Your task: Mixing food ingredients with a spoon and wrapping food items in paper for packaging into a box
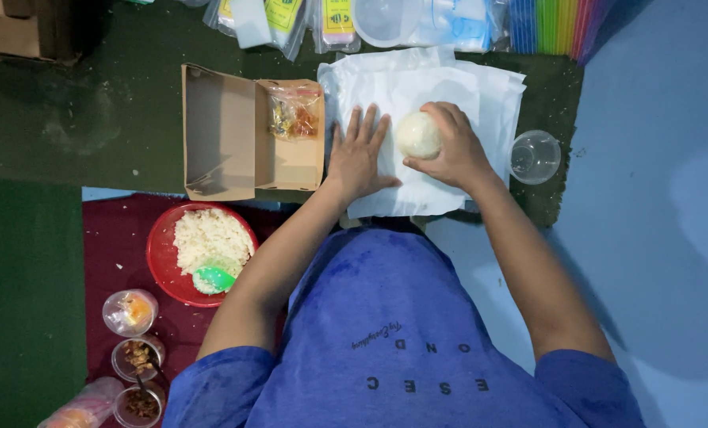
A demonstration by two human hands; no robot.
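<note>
At the far left and near to me I see small clear cups [138, 358] with brown toppings, and one wrapped cup [130, 311] with something orange inside. Just beside them, a little farther away, stands a red bowl [160, 254] full of white rice [209, 238], and a green spoon [213, 279] lies in it at the near side. Farther away from the bowl is an open brown cardboard box [219, 135]. Its lid lies flat to the left, and in its right part there is a small plastic bag [294, 115] with yellow and red content.

Just right of the box my left hand [359, 158] lies flat and fully open, fingers spread, with the palm pressing on a stack of white paper sheets [497, 95]. It holds nothing, it only rests on the paper.

My right hand [449, 147] is on the same stack, just beside the left one. It is curled around a round white ball of rice [417, 135], and the fingers close on it from the far and right side. The ball sits on the paper, near the middle of the stack.

Right of the paper, on the dark green mat [92, 119], stands an empty clear plastic cup [535, 156]. At the far edge I see packets and plastic items [417, 20], too blurred to tell more.
</note>
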